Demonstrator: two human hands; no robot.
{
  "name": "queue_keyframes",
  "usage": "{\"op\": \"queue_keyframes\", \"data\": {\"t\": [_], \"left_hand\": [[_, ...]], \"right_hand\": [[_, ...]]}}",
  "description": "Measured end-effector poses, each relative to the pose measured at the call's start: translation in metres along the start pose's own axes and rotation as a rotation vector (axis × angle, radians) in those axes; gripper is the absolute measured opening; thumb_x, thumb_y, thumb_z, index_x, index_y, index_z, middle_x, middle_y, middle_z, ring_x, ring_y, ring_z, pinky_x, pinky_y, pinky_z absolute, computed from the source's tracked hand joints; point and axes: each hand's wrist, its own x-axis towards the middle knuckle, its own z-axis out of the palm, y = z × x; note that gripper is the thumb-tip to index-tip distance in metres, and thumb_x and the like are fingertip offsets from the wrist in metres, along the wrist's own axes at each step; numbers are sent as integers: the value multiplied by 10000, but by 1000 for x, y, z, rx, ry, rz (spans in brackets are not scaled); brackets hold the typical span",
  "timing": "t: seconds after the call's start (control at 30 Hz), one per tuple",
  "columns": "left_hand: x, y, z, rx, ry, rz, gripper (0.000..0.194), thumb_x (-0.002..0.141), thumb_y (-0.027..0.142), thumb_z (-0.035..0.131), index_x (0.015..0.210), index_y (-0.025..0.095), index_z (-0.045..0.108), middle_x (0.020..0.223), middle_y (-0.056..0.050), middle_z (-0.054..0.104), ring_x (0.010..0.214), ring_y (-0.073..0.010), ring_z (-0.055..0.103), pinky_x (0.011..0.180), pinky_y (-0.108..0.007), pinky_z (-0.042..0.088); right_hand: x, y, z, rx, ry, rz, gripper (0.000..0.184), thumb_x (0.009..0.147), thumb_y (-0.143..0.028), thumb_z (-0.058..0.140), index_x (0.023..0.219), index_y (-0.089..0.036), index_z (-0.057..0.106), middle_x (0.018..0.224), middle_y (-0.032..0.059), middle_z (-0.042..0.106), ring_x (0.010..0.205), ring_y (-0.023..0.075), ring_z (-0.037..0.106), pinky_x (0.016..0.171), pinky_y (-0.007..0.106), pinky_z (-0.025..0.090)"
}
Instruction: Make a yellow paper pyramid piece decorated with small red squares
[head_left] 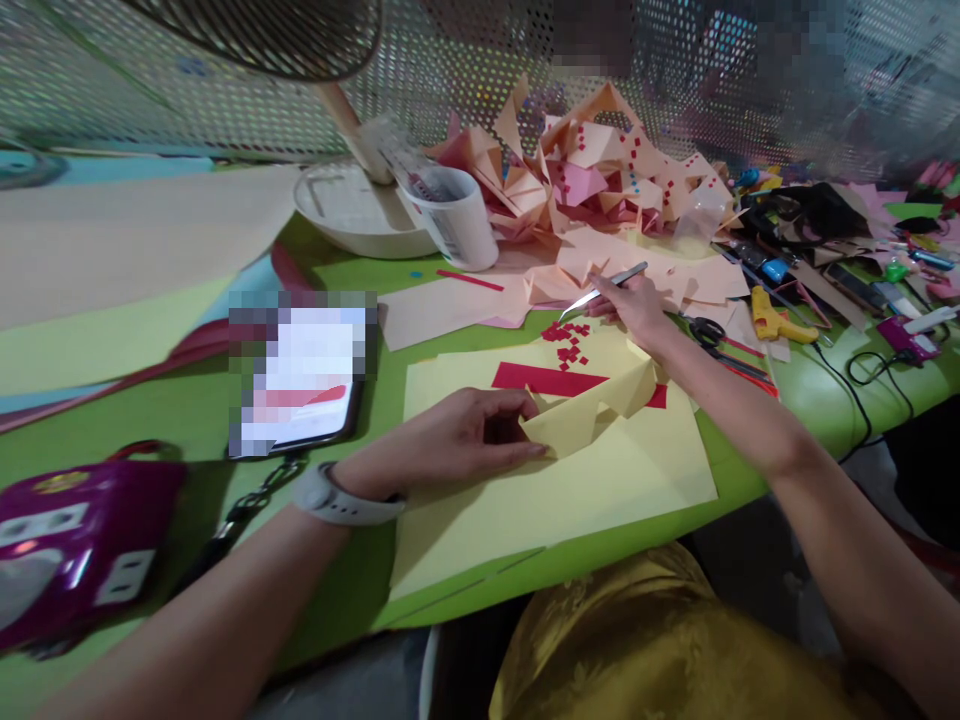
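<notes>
My left hand [480, 432], with a pale watch on its wrist, pinches the left end of a folded yellow paper piece [574, 420]. My right hand [626, 305] holds metal tweezers [604, 290], their tips pointing down and left, close to a scatter of small red paper squares [571, 350]. Whether the tips hold a square is too small to tell. Under the folded piece lie a red paper strip [547, 378] and large yellow paper sheets [480, 530].
A phone [307, 375] and a purple power socket box [90, 540] sit at left. Behind stand a white cup [457, 225], a fan base [360, 215] and a heap of folded peach paper [585, 160]. Scissors [706, 332] and a yellow glue gun [776, 318] lie right.
</notes>
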Motion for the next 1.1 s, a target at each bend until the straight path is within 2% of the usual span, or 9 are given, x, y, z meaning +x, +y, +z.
{"op": "queue_keyframes", "data": {"t": [0.13,0.33,0.43,0.53,0.63,0.73,0.83,1.1], "left_hand": [[0,2,0,19,-36,-61,307,799,472,687,817,186,577,656,27,547,575,-114,461,486,-220,361],[0,4,-2,-312,-46,-59,285,773,414,733,779,182,567,667,19,619,576,-110,547,498,-211,437],[0,8,-3,-420,-54,-68,280,751,365,767,795,172,570,708,0,668,603,-115,598,533,-219,492],[0,11,-3,-478,-51,-99,298,725,325,794,837,164,570,738,-8,690,613,-113,623,536,-214,505],[1,10,-2,-495,-54,-117,320,725,309,795,875,162,553,729,-7,694,593,-110,627,526,-214,506],[2,4,0,-504,-30,-96,333,738,311,786,862,179,506,639,35,645,548,-108,615,526,-228,515],[2,1,1,-496,-30,-87,329,749,321,779,848,182,497,664,32,643,567,-113,630,544,-238,528],[0,5,2,-489,-18,-71,321,773,365,760,848,182,508,715,14,649,591,-115,629,555,-243,544]], "right_hand": [[-1,-2,-1,35,8,-35,444,759,-574,733,656,-171,577,547,14,678,484,113,662,402,151,471],[-11,-33,-4,113,72,-61,329,849,-459,687,707,-169,624,575,-1,683,540,92,674,442,140,457],[-29,-50,-2,158,54,-16,305,856,-437,683,718,-170,633,595,4,697,558,88,678,439,137,446],[-60,-59,1,208,-20,5,343,798,-486,729,701,-172,629,586,-1,693,543,90,675,415,138,429],[-92,-55,2,218,-82,35,405,724,-553,764,688,-173,627,564,-11,683,515,94,671,404,145,432],[-111,-47,3,210,-101,70,440,676,-591,778,699,-178,629,568,-11,689,502,105,673,416,161,461],[-116,-42,5,201,-100,80,440,654,-591,788,699,-186,623,566,-10,691,491,113,674,414,170,473],[-121,-37,7,194,-100,61,397,706,-555,769,725,-192,609,585,1,708,520,129,699,408,164,479]]}}
